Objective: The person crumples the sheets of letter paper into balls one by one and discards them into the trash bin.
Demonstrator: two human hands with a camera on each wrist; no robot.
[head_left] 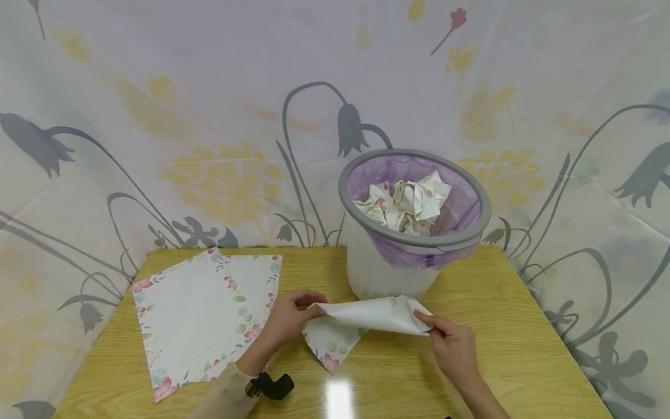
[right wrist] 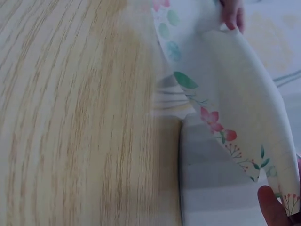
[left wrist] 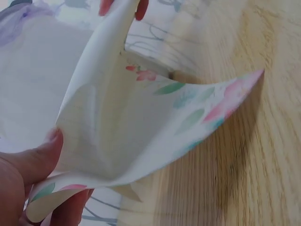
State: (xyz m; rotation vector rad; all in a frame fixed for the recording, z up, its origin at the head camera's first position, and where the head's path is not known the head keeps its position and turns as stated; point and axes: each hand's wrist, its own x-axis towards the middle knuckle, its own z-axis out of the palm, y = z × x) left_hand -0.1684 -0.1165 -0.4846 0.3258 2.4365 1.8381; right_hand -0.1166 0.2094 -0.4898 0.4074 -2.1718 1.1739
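Between both hands a sheet of floral-bordered paper [head_left: 374, 316] is stretched above the table, its upper part folded over and one flowered corner hanging down. The left hand [head_left: 291, 317] pinches its left end between thumb and fingers; the thumb [left wrist: 49, 146] lies on the white side in the left wrist view. At the opposite end the right hand [head_left: 453, 344] pinches the paper, with a thumb [right wrist: 272, 205] showing at the lower right of the right wrist view. Just behind the paper stands a white bin [head_left: 363, 270] with a grey rim and purple liner.
Crumpled floral paper [head_left: 413, 201] fills part of the bin. Two flat floral sheets [head_left: 183, 326] overlap at the left of the wooden table [head_left: 387, 384]. A flower-printed cloth [head_left: 235, 70] hangs behind. A black strap mount [head_left: 274, 386] sits on the left wrist.
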